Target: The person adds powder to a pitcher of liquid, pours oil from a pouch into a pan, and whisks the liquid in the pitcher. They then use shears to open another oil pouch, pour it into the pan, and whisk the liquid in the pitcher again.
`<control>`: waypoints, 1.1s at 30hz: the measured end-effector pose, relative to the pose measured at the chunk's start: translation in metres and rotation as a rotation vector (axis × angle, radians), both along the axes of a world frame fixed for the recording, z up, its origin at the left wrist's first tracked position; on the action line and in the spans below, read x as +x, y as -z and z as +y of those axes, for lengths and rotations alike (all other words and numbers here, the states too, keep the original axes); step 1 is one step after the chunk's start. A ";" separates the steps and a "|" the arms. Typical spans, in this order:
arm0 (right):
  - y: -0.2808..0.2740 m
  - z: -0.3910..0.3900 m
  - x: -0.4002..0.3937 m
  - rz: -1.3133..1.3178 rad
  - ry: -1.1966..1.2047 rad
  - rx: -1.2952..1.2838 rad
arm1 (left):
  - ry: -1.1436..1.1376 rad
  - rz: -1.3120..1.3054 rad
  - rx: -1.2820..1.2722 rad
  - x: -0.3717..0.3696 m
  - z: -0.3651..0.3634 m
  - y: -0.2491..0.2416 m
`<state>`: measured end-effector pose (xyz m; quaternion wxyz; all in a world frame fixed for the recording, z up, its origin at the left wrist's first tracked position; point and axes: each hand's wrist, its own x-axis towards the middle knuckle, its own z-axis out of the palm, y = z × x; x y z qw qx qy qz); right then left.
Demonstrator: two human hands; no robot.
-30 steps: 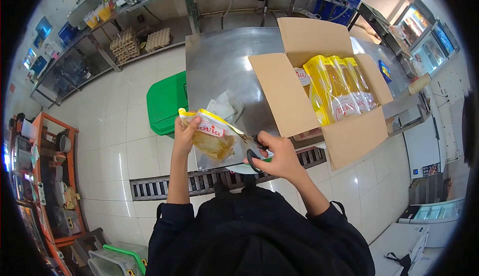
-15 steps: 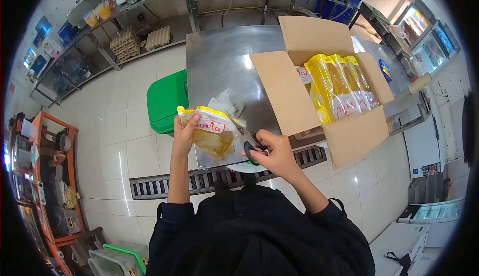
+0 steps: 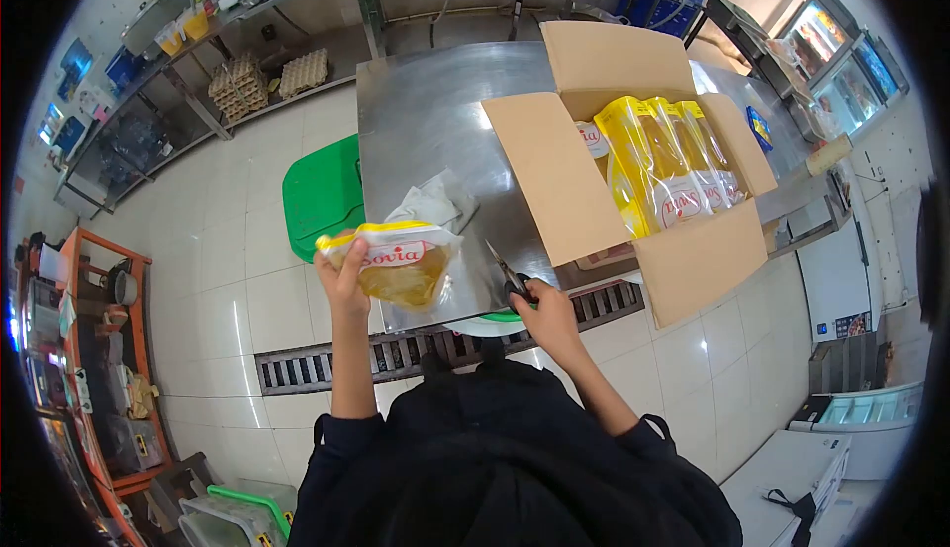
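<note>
My left hand (image 3: pixel 344 275) grips a pouch of yellow cooking oil (image 3: pixel 401 268) by its left end, tilted over the table's near left edge. A pair of scissors (image 3: pixel 509 272) with black handles is in my right hand (image 3: pixel 546 312), the blades pointing away and to the left, apart from the pouch. Behind the pouch lies a crumpled pale cloth (image 3: pixel 435 201) on the steel table (image 3: pixel 435 102). To the right stands an open cardboard box (image 3: pixel 539 176) holding several more oil pouches (image 3: pixel 663 166) packed upright.
A green-lidded bin (image 3: pixel 322 201) stands left of the table. Below the near edge, a white and green basin (image 3: pixel 485 325) is partly covered. A drain grate (image 3: pixel 307 364) crosses the floor. Egg trays (image 3: pixel 302 73) sit on the far-left shelf, an orange rack (image 3: pixel 139 324) nearer.
The scissors have moved away from the pouch's top edge, down and to the right. My left hand has carried the pouch leftward.
</note>
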<state>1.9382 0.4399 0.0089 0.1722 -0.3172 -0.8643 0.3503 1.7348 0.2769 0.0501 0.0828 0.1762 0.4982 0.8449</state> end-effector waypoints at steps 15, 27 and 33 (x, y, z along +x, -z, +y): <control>0.058 0.021 -0.064 0.013 -0.218 0.105 | -0.684 0.027 -0.014 0.071 -0.136 -0.033; 0.072 -0.041 -0.110 0.100 -0.038 0.461 | -1.131 -0.067 -0.216 0.068 -0.318 -0.034; 0.065 -0.058 -0.100 0.244 0.377 0.491 | -1.166 -0.072 -0.294 0.021 -0.418 -0.029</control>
